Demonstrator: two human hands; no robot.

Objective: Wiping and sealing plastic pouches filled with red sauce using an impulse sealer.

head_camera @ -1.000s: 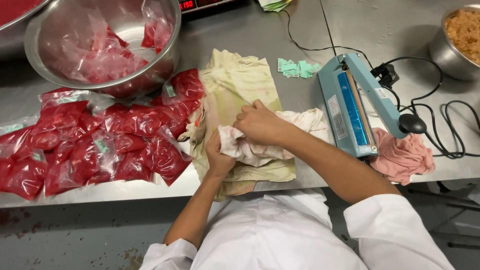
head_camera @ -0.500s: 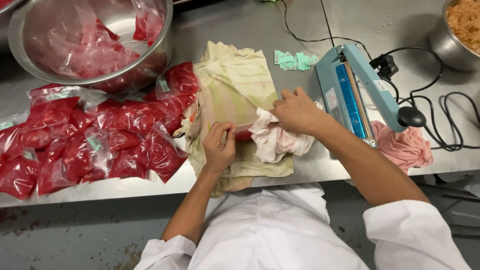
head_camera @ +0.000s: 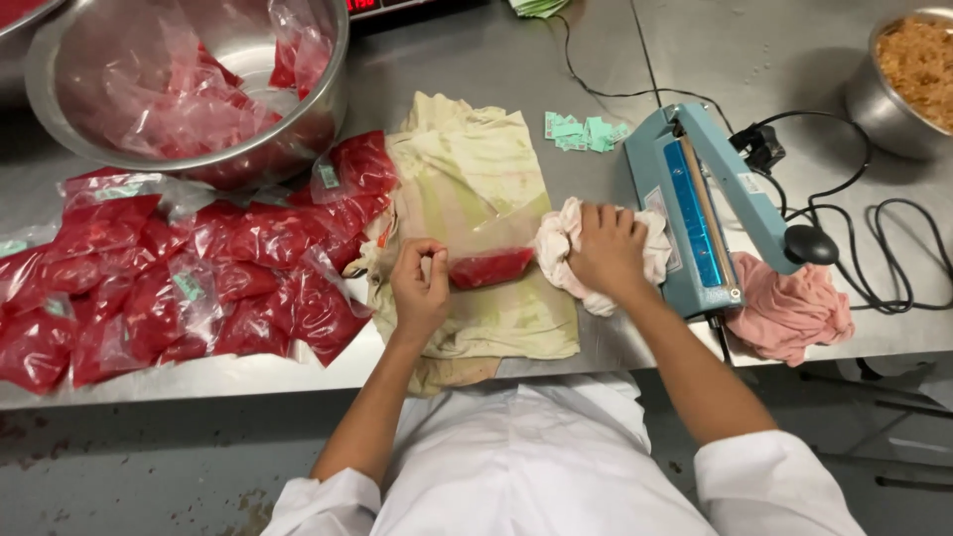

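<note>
A small clear plastic bag of red filling [head_camera: 491, 266] lies on a stained yellowish cloth [head_camera: 476, 179] on the steel table. My left hand [head_camera: 420, 288] pinches the bag's left end. My right hand [head_camera: 608, 248] presses down on a crumpled white-pink rag [head_camera: 556, 243] just right of the bag, beside the blue heat sealer [head_camera: 695, 213].
Several sealed red bags [head_camera: 199, 268] lie in a pile at the left. A large steel bowl [head_camera: 328, 99] with more bags stands at the back left. Another bowl [head_camera: 908, 74] of brown shreds is far right. A pink cloth [head_camera: 789, 308], small green labels [head_camera: 586, 131] and black cables [head_camera: 884, 258] lie around the sealer.
My right hand has dragged the rag to the right, off the bag, uncovering it. My left hand stayed at the bag's left end.
</note>
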